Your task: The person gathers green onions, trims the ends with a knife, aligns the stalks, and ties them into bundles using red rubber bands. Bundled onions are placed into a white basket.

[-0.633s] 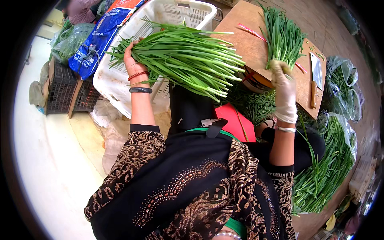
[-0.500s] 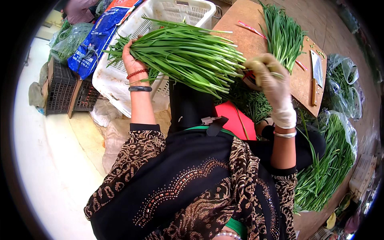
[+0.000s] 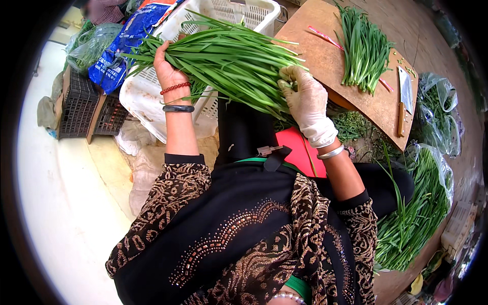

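My bare left hand (image 3: 169, 68) is wrapped round the leafy end of a thick bunch of garlic chives (image 3: 229, 63), held sideways over the white crate and my lap. The pale stem ends point right. There my right hand (image 3: 305, 91), in a thin white glove, has thumb and fingers pinched together against the stems. Whether it grips a single stalk or several is hidden by the fingers. On the brown board (image 3: 305, 25) to the right lies a second bunch of chives (image 3: 363, 48). A cleaver (image 3: 405, 91) with a wooden handle rests beside it.
A white plastic crate (image 3: 131, 104) stands behind the bunch. Next to it are a blue bag (image 3: 113, 66) and black crates (image 3: 79, 107). Loose chives in clear plastic (image 3: 422, 208) lie at right. Red-and-white strips (image 3: 325, 36) are on the board; a red sheet (image 3: 300, 152) is by my lap.
My right hand has moved left and slightly down, from beyond the stem ends onto them. The left hand keeps its hold, with the bunch nearly in place.
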`<state>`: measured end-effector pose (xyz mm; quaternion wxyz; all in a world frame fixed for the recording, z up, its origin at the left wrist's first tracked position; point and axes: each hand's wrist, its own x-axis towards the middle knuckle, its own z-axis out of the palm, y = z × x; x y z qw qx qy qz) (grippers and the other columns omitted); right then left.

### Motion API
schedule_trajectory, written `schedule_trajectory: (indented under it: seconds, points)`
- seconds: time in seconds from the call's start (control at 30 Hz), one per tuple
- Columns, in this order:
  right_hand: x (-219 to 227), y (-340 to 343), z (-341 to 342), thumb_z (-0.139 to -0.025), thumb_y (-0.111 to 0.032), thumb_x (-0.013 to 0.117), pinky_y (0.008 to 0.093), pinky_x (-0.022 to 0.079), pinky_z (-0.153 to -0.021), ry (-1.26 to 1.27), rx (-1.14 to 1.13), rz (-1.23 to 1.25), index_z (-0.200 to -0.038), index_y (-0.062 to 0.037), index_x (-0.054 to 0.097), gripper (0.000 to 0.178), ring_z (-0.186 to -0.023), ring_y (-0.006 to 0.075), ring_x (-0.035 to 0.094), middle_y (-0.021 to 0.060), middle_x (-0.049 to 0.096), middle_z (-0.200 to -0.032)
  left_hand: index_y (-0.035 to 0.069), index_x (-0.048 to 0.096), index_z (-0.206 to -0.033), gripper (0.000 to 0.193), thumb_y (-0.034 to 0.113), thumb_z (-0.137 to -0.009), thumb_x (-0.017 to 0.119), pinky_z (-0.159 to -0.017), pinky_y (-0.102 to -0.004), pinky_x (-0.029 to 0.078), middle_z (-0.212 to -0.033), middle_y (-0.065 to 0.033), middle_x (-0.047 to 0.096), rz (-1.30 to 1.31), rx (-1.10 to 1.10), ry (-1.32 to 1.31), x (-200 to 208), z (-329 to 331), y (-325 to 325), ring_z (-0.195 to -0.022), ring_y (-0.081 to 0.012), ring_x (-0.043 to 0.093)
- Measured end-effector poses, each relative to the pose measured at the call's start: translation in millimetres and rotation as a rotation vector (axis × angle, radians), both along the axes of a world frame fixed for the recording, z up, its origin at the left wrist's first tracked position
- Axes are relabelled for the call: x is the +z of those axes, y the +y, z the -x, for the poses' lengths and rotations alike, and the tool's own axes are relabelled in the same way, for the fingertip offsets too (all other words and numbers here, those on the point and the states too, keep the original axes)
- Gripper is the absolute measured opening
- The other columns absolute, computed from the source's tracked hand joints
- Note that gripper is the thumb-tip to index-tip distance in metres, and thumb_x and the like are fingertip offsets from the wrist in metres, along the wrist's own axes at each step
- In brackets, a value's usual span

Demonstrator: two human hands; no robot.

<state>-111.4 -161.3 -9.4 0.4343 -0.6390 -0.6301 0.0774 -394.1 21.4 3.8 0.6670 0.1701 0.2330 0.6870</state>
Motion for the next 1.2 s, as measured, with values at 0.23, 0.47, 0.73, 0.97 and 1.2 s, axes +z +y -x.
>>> schedule_trajectory:
  seconds: [0.23, 0.47, 0.73, 0.97, 1.2]
  points:
    - [-5.5, 3.5, -2.8, -0.086, -0.011, 0.071, 0.0348, 0.052, -0.069, 0.369, 0.105, 0.116, -0.111, -0.0081, 0.065, 0.026, -0.073, 0.0203, 0.065, 0.0075, 0.069, -0.086, -0.002, 0.059, -0.089, 0.014, 0.012, -0.085, 0.061, -0.102, -0.0584, 0.045, -0.103, -0.0203, 0.067, -0.079, -0.089, -0.146, -3.2, -6.8, -0.6, -0.114, -0.0414, 0.059]
    - [29.0, -22.6, -49.5, -0.095, -0.013, 0.059, 0.0217, 0.043, -0.061, 0.726, 0.201, 0.316, -0.102, -0.0008, 0.072, 0.019, -0.067, 0.0035, 0.049, -0.0059, 0.059, -0.073, 0.0, 0.059, -0.085, 0.013, 0.012, -0.085, 0.061, -0.087, -0.0504, 0.055, -0.092, -0.019, 0.067, 0.042, 0.081, 0.007, -10.8, -1.8, 9.3, -0.089, -0.0344, 0.065]
    - [31.2, -18.0, -4.1, -0.081, -0.037, 0.073, 0.0423, 0.052, -0.066, -0.286, 0.084, 0.248, -0.083, -0.0111, 0.071, 0.026, -0.076, 0.031, 0.067, 0.0117, 0.068, -0.079, -0.001, 0.057, -0.085, 0.013, 0.011, -0.084, 0.061, -0.081, -0.0455, 0.057, -0.086, -0.0192, 0.066, 0.048, 0.11, 0.02, 2.2, -11.3, 5.0, -0.082, -0.032, 0.065]
    - [21.7, -13.0, -10.5, -0.082, -0.031, 0.072, 0.0442, 0.052, -0.067, -0.169, 0.126, 0.211, -0.084, -0.013, 0.07, 0.018, -0.078, 0.0315, 0.067, 0.0115, 0.068, -0.081, -0.002, 0.055, -0.091, 0.015, 0.012, -0.086, 0.059, -0.08, -0.0458, 0.057, -0.088, -0.02, 0.066, 0.045, 0.168, 0.054, 6.5, -14.6, 5.9, -0.082, -0.0323, 0.065]
    - [16.8, -13.0, -14.1, -0.084, -0.026, 0.071, 0.044, 0.052, -0.064, -0.111, 0.071, 0.091, -0.086, -0.0119, 0.066, 0.015, -0.072, 0.0338, 0.066, 0.0124, 0.067, -0.076, -0.002, 0.057, -0.093, 0.014, 0.01, -0.085, 0.059, -0.084, -0.0479, 0.056, -0.091, -0.0197, 0.066, 0.096, 0.148, 0.019, 6.3, -14.6, 9.3, -0.085, -0.0346, 0.065]
